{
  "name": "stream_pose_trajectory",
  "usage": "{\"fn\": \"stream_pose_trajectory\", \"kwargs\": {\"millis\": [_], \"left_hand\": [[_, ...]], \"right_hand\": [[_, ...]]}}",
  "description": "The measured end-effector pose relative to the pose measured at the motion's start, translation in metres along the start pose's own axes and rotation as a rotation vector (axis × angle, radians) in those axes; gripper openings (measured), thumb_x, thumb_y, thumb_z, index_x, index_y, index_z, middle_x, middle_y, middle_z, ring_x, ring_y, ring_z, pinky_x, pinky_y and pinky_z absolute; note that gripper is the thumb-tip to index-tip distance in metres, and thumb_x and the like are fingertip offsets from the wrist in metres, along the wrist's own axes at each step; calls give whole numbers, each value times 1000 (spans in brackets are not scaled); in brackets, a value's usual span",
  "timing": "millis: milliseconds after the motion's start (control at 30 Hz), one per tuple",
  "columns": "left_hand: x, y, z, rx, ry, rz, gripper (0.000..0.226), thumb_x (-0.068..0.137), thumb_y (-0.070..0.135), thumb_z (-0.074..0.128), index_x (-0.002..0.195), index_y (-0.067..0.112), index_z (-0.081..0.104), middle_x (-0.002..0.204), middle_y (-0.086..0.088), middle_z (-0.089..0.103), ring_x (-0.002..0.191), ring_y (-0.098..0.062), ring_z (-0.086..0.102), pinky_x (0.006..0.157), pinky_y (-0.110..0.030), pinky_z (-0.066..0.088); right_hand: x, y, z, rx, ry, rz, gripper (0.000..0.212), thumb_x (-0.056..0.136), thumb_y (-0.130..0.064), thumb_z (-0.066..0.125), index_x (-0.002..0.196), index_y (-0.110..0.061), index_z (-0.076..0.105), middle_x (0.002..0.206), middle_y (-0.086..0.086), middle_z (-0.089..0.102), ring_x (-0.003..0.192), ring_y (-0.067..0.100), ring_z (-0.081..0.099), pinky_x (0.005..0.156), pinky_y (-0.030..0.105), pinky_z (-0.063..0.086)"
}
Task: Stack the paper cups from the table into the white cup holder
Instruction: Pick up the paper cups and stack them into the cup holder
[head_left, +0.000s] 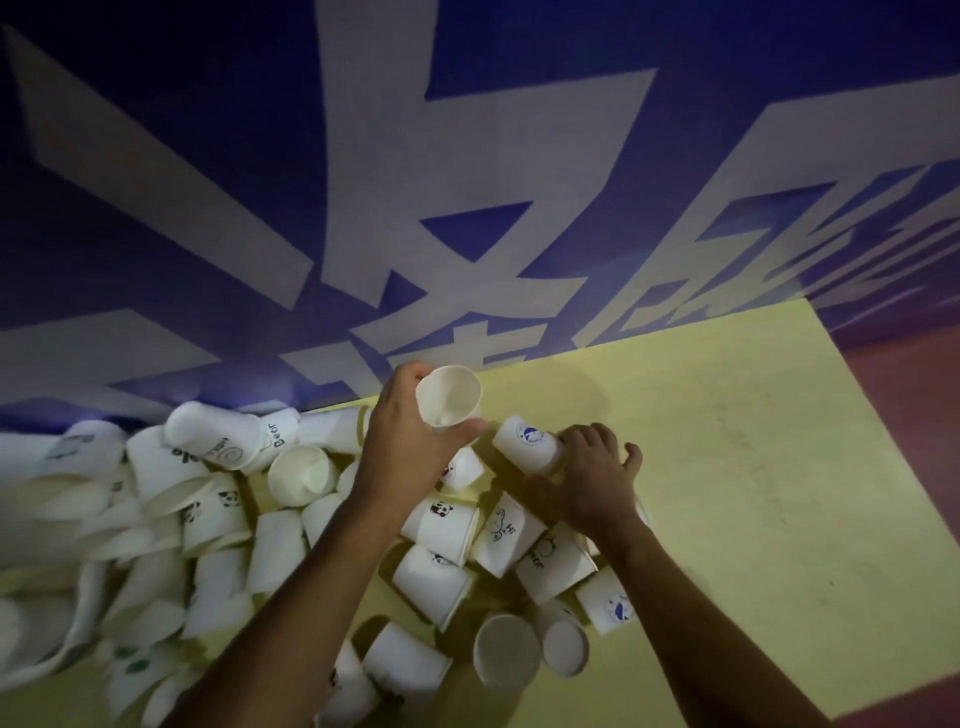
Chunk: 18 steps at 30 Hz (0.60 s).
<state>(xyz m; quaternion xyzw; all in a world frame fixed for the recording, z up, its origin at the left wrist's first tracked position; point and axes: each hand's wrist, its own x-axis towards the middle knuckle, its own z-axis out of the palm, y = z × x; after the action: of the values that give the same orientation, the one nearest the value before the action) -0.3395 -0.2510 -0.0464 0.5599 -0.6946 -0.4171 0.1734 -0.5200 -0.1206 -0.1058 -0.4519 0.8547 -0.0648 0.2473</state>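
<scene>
Head view: left hand (410, 441) gripping an upturned paper cup (448, 396) above the pile (291, 525) on the yellow table (769, 493). Right hand (597, 475) closing on a logo cup (527, 444). Holder unseen. Best nested mouth-up, rims aligned.

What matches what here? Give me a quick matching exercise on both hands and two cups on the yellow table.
Column 1:
1. left hand
2. right hand
3. white paper cup with panda print
4. white paper cup marked Bear

Column 2:
A. lies on its side between the forearms
B. holds a plain white paper cup, its mouth towards the camera
C. rests on the white paper cup with blue round logo
D. lies by the blue wall, left of the hands

Pairs: 1-B, 2-C, 3-A, 4-D
</scene>
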Motion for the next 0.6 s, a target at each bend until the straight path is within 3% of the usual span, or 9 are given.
{"fn": "stream_pose_trajectory", "kwargs": {"millis": [100, 200, 333, 433, 500, 600], "left_hand": [[-15, -5, -21, -30, 16, 20, 72, 73, 45, 89, 131, 31, 49, 125, 10, 58, 109, -14, 56, 80, -27, 47], [-34, -19, -48, -81, 44, 68, 64, 75, 43, 88, 129, 32, 55, 120, 14, 62, 106, -11, 59, 78, -20, 47], [-60, -42, -89, -174, 71, 99, 61, 77, 55, 75, 131, 33, 57, 127, 12, 62, 113, -10, 58, 90, -24, 50], [-84, -64, -126, -234, 104, 137, 46, 94, 59, 58, 133, 36, 53, 132, 11, 60, 120, -11, 57, 100, -36, 51], [-102, -82, -156, -306, 119, 160, 49, 95, 59, 55, 136, 33, 52, 134, 10, 59, 122, -11, 58, 101, -40, 52], [-127, -109, -202, -371, 129, 202, 60, 86, 56, 62, 138, 30, 49, 130, 16, 59, 118, -8, 60, 94, -29, 54]], "right_hand": [[-11, -5, -3, 300, 118, -33, 73, 73, -59, 69, 127, -12, 55, 118, 5, 64, 108, 29, 63, 93, 49, 49], [-29, -27, -19, 547, 148, -46, 78, 75, -39, 89, 138, -19, 48, 128, 2, 60, 101, 20, 66, 79, 41, 60], [-63, -65, -25, 563, 240, -121, 84, 70, -52, 89, 139, -29, 48, 130, -14, 57, 104, 11, 61, 82, 29, 55], [-92, -103, -22, 553, 272, -179, 80, 70, -56, 88, 137, -30, 52, 128, -17, 58, 108, 3, 57, 85, 18, 48], [-111, -135, -16, 528, 287, -229, 78, 70, -59, 86, 135, -28, 55, 125, -18, 58, 107, -3, 55, 83, 8, 42], [-139, -185, -1, 525, 277, -276, 75, 69, -63, 83, 133, -33, 55, 120, -21, 56, 106, -4, 54, 81, 5, 40]]}}
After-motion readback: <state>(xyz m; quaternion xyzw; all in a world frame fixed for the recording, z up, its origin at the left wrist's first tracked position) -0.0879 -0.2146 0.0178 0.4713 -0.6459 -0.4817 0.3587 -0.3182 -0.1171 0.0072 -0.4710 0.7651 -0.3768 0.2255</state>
